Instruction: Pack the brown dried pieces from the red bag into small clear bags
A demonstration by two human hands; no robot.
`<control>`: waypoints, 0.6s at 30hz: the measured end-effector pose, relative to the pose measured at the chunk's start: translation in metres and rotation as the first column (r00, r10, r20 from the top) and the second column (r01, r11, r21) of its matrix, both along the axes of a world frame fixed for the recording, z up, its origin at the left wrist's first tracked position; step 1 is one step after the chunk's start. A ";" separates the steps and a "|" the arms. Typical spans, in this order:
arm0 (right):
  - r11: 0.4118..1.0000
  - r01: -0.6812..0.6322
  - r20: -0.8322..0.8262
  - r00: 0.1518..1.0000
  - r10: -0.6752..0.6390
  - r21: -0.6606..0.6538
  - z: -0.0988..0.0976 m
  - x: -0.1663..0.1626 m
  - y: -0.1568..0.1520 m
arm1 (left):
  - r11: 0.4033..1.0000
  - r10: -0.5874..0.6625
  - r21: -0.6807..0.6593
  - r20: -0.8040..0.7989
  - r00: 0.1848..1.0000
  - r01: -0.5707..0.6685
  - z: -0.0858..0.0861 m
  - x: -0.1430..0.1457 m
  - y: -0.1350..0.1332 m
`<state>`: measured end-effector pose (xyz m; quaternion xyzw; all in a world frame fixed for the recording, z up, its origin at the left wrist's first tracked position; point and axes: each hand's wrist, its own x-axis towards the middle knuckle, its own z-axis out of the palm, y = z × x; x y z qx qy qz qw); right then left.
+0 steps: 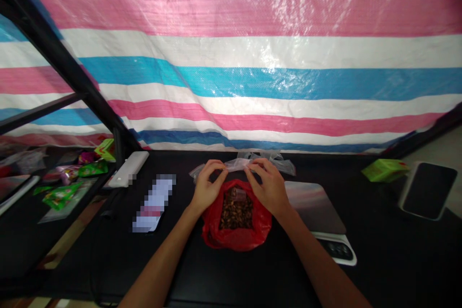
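Between the fingertips of both hands a clear plastic bag (236, 165) is stretched, just beyond a red plastic bag. My left hand (208, 184) pinches its left side, with thumb and forefinger closed. On the other side my right hand (269, 184) pinches the same clear bag. Below them the red plastic bag (249, 240) stands with its mouth wide, full of small brown dried pieces (236, 214). A small clear scoop or cup (238, 195) seems to lie on these pieces; its exact kind is hard to make out. More clear plastic bags (285, 163) lie behind my right hand.
Right of the red bag is a kitchen scale (317, 209) with a metal top. A phone (428, 191) and a green box (384, 170) stand farther right. To the left are a lit phone (154, 204), a white power bank (129, 168) and green snack packets (62, 196). Striped sheeting (252, 82) hangs behind.
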<state>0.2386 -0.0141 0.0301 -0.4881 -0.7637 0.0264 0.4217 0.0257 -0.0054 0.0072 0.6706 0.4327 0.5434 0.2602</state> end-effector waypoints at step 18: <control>0.965 -0.252 0.122 0.958 0.260 -0.073 0.008 -0.007 -0.011 | 0.954 0.149 0.292 -0.670 0.728 0.074 0.019 0.002 -0.022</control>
